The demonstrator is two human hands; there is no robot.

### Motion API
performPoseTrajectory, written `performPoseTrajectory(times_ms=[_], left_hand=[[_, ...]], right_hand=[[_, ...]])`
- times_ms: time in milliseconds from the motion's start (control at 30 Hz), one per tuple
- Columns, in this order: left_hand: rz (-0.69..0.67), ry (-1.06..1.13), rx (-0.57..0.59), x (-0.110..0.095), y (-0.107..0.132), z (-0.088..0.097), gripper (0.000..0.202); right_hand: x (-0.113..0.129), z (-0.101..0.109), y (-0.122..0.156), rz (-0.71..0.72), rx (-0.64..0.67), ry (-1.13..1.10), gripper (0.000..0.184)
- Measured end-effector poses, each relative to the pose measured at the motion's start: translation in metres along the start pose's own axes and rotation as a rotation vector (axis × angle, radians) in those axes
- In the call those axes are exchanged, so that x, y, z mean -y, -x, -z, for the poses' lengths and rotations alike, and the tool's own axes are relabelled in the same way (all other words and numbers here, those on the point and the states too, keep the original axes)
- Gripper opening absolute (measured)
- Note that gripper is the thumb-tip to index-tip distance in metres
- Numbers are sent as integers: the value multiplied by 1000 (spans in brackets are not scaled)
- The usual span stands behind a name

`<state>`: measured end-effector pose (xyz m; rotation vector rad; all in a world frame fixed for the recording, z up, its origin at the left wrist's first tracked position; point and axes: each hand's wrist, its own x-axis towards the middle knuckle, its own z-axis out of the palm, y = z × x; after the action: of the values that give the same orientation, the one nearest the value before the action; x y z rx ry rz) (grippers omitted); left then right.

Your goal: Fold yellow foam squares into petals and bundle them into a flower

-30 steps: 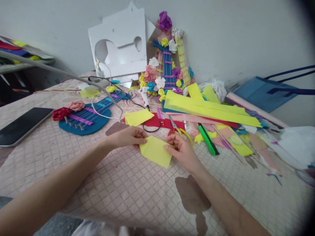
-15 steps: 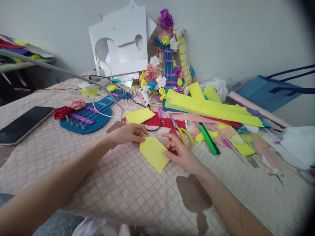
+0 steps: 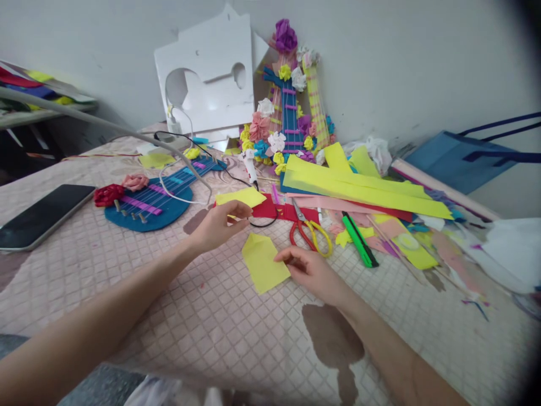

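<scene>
A small piece of yellow crepe paper with its top corners folded down hangs just above or on the tablecloth; I cannot tell which. My right hand pinches its right edge between thumb and fingers. To the left of the paper, my left hand holds nothing, its thumb apart from its curved fingers. Those fingers are beside another piece of yellow paper, which lies partly over red paper. Scissors with red and yellow handles lie just beyond my right hand.
A blue paper guitar and a phone lie at left. Behind stand a white glue gun and flower-covered guitars. At right are a green box cutter, long yellow strips and paper scraps.
My left hand has let go of the yellow paper's left corner and moved back to the left and up. The paper has turned slightly in my right hand.
</scene>
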<state>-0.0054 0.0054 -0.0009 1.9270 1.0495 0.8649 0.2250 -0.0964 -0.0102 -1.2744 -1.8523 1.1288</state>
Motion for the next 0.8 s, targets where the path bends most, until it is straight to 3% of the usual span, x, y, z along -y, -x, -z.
performPoseTrajectory(times_ms=[267,333,433,500,600,700,800], left_hand=[[-193,-132,108,-19,22,0,27],[-275,-162,219,-24,33,1,43],[-356,-246,294,-27,54,-6,61],[-334,-317,311,-25,66,-15,51],[-300,-342,251,-20,77,-25,13],[-341,-379,226,-17,79,-27,12],[-376,-387,225,-15,77,-24,13]], right_hand=[[2,-17,-2,108,-177,205,16],[3,-20,-2,118,-197,209,13],[3,-23,-1,128,-192,221,12],[2,-24,-1,135,-160,239,13],[0,-21,0,157,-78,288,26],[1,-16,1,190,4,317,40],[3,-10,2,214,80,322,35]])
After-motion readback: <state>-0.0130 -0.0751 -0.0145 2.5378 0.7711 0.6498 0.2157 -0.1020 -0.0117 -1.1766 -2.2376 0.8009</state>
